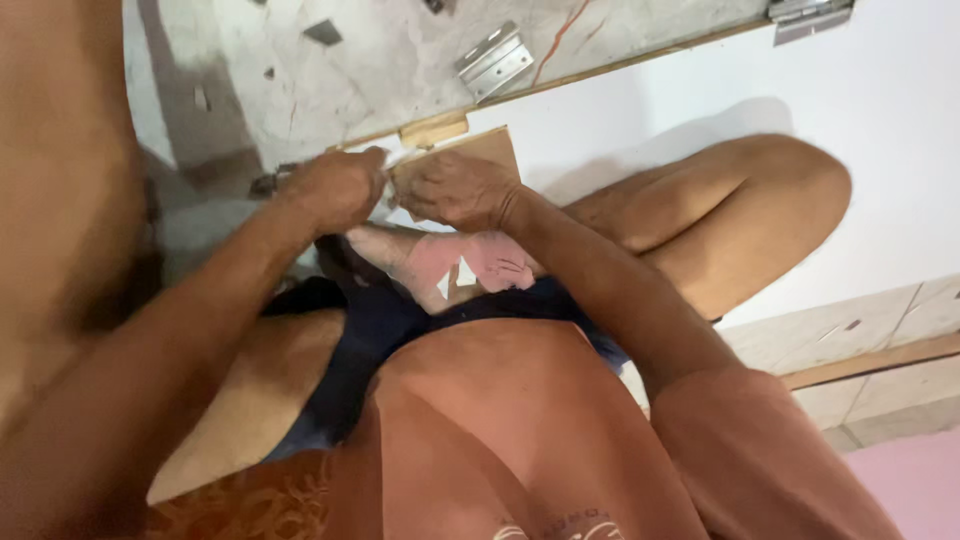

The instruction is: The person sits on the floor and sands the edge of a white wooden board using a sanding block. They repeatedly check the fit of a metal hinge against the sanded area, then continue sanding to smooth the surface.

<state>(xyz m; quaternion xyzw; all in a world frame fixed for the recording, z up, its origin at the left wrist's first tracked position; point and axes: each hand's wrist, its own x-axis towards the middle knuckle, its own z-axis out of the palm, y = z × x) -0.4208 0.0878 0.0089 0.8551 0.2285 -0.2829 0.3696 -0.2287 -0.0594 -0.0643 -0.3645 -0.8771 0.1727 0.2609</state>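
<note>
My left hand [335, 188] is curled tight, and I can't tell what it holds, maybe a small tool hidden in the fist; my right hand [462, 190] has its fingers bent narrow, pressing on a thin brown wooden piece [480, 150]. Both hands meet almost touching at the edge of the big white board [800, 90], up at twelve o'clock from my lap. Just beyond my knuckles sits a small wooden block [433, 129] on the board's brown edge. A metal hinge [493, 62] lies loose on the grey floor [300, 70] at about one o'clock, another hinge [808, 14] farther out toward two o'clock. I'd judge I'm seating this wooden piece against the edge; the next move likely calls for firm, steady pressure so it doesn't slip.
</note>
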